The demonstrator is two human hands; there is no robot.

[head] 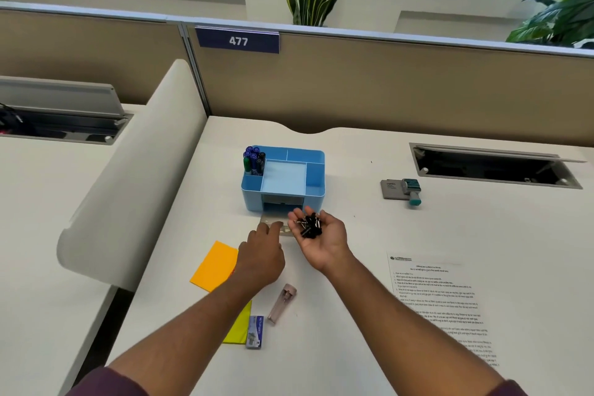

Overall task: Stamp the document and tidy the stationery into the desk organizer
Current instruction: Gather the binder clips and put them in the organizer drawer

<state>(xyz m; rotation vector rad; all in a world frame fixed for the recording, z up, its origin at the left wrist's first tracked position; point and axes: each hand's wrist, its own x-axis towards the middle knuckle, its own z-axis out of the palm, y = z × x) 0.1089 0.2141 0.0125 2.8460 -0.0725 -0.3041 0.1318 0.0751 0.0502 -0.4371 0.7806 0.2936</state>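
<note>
A light-blue desk organizer stands mid-desk with several markers upright in its back-left slot. Its small front drawer is pulled out, clear and low. My left hand reaches palm-down to that drawer, fingertips on its near edge. My right hand is palm-up just in front of the organizer, cupping a pile of small black binder clips. The printed document lies at the right. A stamp and its grey ink pad sit further back on the right.
An orange sticky pad and a yellow pad lie near left. A staple box and a clear stapler-like item lie near the front. A cable hatch is open at back right. A curved divider borders the left.
</note>
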